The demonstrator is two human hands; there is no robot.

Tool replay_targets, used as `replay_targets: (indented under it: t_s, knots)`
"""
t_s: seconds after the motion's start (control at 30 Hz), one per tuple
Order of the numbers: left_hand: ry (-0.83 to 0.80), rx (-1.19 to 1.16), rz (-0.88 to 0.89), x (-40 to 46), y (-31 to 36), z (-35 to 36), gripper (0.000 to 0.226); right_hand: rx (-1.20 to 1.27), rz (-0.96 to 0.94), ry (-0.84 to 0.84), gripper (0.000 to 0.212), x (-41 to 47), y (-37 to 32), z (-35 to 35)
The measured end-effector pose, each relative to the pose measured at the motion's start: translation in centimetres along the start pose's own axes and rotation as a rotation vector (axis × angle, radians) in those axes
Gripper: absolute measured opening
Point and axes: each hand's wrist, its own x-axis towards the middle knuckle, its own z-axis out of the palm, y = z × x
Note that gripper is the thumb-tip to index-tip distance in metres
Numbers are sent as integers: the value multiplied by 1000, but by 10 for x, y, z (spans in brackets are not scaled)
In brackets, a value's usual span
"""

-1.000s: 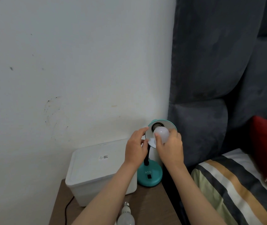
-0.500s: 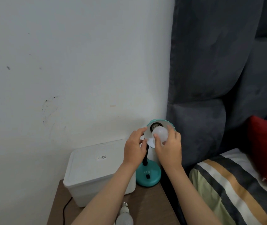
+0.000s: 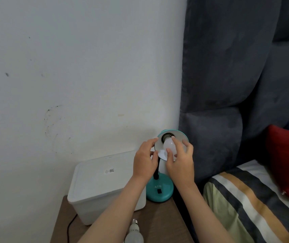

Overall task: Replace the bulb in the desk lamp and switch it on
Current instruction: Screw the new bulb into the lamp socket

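Observation:
A teal desk lamp stands on the bedside table with its round base (image 3: 159,189) and black switch facing me. Its shade (image 3: 180,135) is tilted towards me, showing the dark socket (image 3: 165,137). My right hand (image 3: 179,163) grips a white round bulb (image 3: 170,144) with thumb and fingers, its base at the socket mouth. My left hand (image 3: 144,161) grips the left rim of the shade. A second white bulb (image 3: 134,233) lies on the table near the front edge, its screw base pointing away from me.
A white lidded plastic box (image 3: 98,185) sits left of the lamp on the wooden table (image 3: 159,223). A black cable (image 3: 70,225) runs down at its left. The grey padded headboard (image 3: 228,85) and striped bedding (image 3: 256,204) with a red pillow (image 3: 287,160) lie to the right.
My right fingers have shifted round the bulb at the socket. My left hand stays on the shade rim. The view has drifted slightly.

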Motion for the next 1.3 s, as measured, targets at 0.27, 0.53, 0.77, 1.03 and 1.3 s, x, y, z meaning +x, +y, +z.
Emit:
replay_targets:
  t_s: [0.27, 0.53, 0.77, 1.03, 1.3]
  knots:
    - [6, 1, 9, -1, 0, 0, 44, 69, 78, 51, 44, 6, 0, -3]
    - [-2, 1, -1, -2, 1, 1, 45, 40, -17, 37, 39, 4, -6, 3]
    - [2, 7, -10, 0, 1, 2, 46, 59, -19, 5, 47, 3, 0, 0]
    - [2, 21, -7, 3, 4, 4, 45, -9, 34, -9, 45, 9, -1, -1]
    - [5, 32, 0, 3, 4, 3, 45, -35, 75, -22, 44, 15, -2, -4]
